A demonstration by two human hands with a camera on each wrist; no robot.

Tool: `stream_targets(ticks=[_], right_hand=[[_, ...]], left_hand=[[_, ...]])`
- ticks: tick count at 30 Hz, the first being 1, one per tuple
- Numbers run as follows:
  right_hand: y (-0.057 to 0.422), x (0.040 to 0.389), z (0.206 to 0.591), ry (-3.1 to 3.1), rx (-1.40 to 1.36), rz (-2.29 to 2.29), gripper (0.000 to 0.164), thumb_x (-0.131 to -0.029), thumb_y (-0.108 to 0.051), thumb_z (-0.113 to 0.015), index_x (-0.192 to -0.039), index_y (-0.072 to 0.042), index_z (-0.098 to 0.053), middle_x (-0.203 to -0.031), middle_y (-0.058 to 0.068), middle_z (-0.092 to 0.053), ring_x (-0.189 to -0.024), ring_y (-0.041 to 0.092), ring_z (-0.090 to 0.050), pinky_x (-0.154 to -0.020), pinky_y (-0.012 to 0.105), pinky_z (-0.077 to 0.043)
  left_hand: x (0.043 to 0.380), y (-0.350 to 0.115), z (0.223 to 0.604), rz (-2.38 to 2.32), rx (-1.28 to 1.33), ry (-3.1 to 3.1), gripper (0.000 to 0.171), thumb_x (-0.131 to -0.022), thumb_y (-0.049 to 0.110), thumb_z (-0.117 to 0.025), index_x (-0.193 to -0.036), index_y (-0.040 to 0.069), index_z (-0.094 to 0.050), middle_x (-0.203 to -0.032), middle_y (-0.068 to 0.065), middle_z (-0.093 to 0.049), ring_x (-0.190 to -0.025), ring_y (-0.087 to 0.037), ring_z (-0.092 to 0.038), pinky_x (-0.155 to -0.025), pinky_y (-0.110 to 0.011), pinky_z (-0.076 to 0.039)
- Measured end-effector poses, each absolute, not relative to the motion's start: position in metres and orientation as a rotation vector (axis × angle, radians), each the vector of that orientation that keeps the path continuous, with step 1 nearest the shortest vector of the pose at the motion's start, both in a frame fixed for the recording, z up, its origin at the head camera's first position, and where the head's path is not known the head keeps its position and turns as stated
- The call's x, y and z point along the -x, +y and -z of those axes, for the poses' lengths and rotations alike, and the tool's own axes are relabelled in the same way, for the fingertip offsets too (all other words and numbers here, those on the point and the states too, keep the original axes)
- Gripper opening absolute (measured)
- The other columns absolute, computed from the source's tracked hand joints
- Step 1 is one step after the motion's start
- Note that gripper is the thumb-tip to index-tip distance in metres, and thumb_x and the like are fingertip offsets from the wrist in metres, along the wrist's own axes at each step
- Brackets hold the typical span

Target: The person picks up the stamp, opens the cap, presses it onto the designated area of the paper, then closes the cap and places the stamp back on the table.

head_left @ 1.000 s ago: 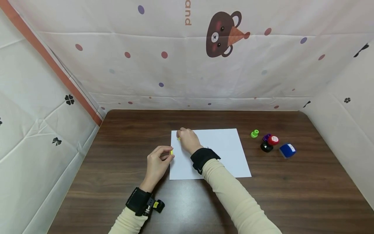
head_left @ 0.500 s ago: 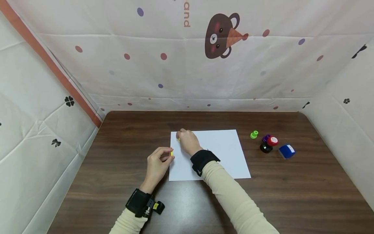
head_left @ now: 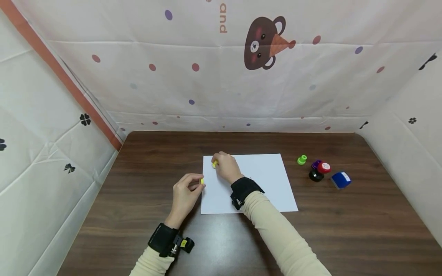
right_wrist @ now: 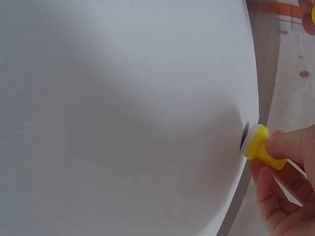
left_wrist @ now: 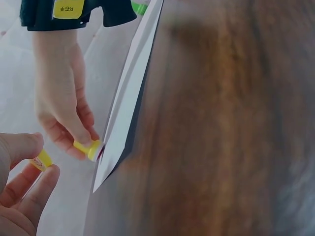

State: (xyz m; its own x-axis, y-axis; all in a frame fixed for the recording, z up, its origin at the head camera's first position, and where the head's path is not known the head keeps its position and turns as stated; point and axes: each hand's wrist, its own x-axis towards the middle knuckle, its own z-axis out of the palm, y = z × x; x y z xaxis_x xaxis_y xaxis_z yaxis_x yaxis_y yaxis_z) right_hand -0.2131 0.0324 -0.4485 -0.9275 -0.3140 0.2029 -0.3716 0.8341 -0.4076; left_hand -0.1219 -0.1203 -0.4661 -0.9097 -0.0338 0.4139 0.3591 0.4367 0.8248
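My right hand (head_left: 226, 166) pinches a small yellow stamp (right_wrist: 263, 150) by its handle over the upper left corner of a white sheet of paper (head_left: 262, 184). Its white-rimmed face tilts toward the paper, and a dark reddish mark shows beside that face in the right wrist view. By the sheet's left edge, my left hand (head_left: 184, 197) holds a small yellow cap (left_wrist: 42, 160) between thumb and fingertips. Both yellow pieces are partly covered by fingers in the head view.
Right of the paper stand a green stamp (head_left: 302, 160), a tight cluster with purple (head_left: 315, 164), red (head_left: 324, 168) and black (head_left: 315, 176) stamps, and a blue stamp (head_left: 341, 180). Everything lies on a brown wooden table (head_left: 345, 230) with patterned cloth (head_left: 138, 69) behind.
My right hand has shifted slightly to the right with the yellow stamp, more of which now shows. The left hand stays in place with the cap.
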Motion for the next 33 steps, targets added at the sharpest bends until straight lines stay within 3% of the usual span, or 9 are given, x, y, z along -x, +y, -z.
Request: stream_targets(ticks=[20, 28, 33], right_hand=[[0.061, 0.204, 0.446, -2.752, -0.440, -0.966, 0.015, -0.080, -0.001, -0.065, -0.093, -0.009, -0.067, -0.093, 0.007, -0.063, -0.078, 0.017, -0.060, -0.069, 0.027, -0.053], [0.078, 0.186, 0.444, -2.690, -0.363, -1.302, 0.015, -0.080, -0.003, -0.067, -0.093, -0.009, -0.066, -0.096, 0.007, -0.065, -0.082, 0.018, -0.062, -0.069, 0.027, -0.053], [0.083, 0.169, 0.442, -2.701, -0.224, -1.582, 0.015, -0.081, -0.009, -0.068, -0.095, -0.014, -0.066, -0.096, 0.003, -0.065, -0.080, 0.014, -0.060, -0.061, 0.024, -0.051]], left_hand=[[0.123, -0.117, 0.464, 1.488, 0.253, -2.300, 0.025, -0.072, -0.004, -0.074, -0.095, 0.000, -0.067, -0.098, -0.005, -0.064, -0.087, -0.018, -0.066, -0.071, -0.020, -0.055], [0.120, -0.107, 0.464, 1.529, 0.237, -2.282, 0.025, -0.072, -0.003, -0.074, -0.096, -0.001, -0.066, -0.097, -0.005, -0.063, -0.085, -0.018, -0.067, -0.071, -0.019, -0.055], [0.119, -0.097, 0.464, 1.554, 0.258, -2.243, 0.024, -0.073, 0.000, -0.074, -0.095, 0.001, -0.067, -0.097, -0.005, -0.065, -0.084, -0.017, -0.068, -0.070, -0.023, -0.056]])
